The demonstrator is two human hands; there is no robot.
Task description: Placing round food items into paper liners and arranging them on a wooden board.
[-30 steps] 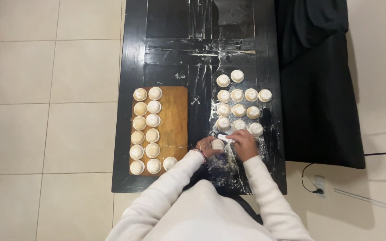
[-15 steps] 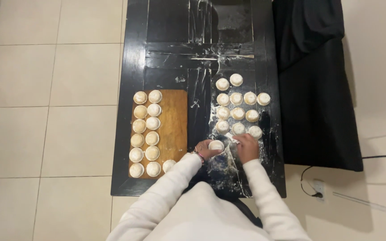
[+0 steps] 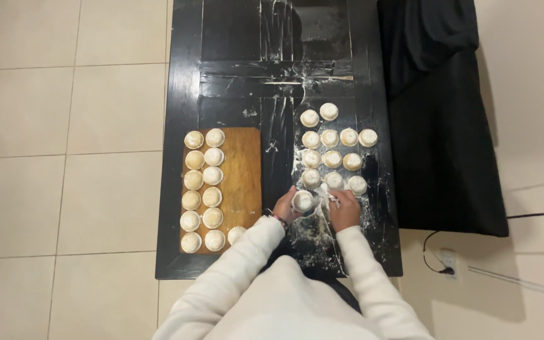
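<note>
My left hand (image 3: 286, 209) holds a small round white pastry (image 3: 302, 201) just above the black table (image 3: 221, 94). Beside it, my right hand (image 3: 344, 208) pinches a crumpled piece of clear wrap (image 3: 327, 197) against the pastry. Several more round pastries (image 3: 332, 148) lie in rows on the floury patch of table just beyond both hands. To the left, a wooden board (image 3: 243, 179) carries two columns of several pastries (image 3: 203, 189) along its left side.
A black cloth-covered piece of furniture (image 3: 442, 113) stands right of the table. A wall socket with a black cable (image 3: 445, 264) is at lower right. Tiled floor (image 3: 64, 157) lies to the left. White flour smears (image 3: 313, 245) cover the table near my hands.
My hands have lifted the pastry slightly and brought it between them; the left hand now cups it while the right works the wrap beside it.
</note>
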